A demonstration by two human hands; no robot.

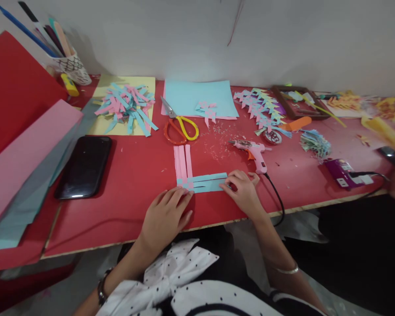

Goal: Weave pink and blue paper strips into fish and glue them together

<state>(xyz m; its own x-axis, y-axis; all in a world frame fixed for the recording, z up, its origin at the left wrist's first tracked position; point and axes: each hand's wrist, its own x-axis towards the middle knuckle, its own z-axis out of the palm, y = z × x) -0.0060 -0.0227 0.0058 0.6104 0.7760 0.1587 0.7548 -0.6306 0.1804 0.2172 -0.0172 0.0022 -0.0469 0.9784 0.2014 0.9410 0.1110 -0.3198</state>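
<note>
Pink paper strips (183,162) run away from me on the red table, and light-blue paper strips (207,182) run to the right. They cross in a small checkered weave at the lower left corner. My left hand (166,215) lies with its fingers stretched out, the tips touching the lower edge of that weave. At the far right end of the blue strips, my right hand (243,193) pinches them between thumb and fingers. Scissors (181,127) with red and yellow handles lie open just beyond the pink strips.
A pink glue gun (252,151) with a black cord lies right of my right hand. Phone (84,166), strip pile (127,105), blue sheet (181,92) and pen cup (74,68) stand around. A purple power box (340,173) sits near another person's arm at right.
</note>
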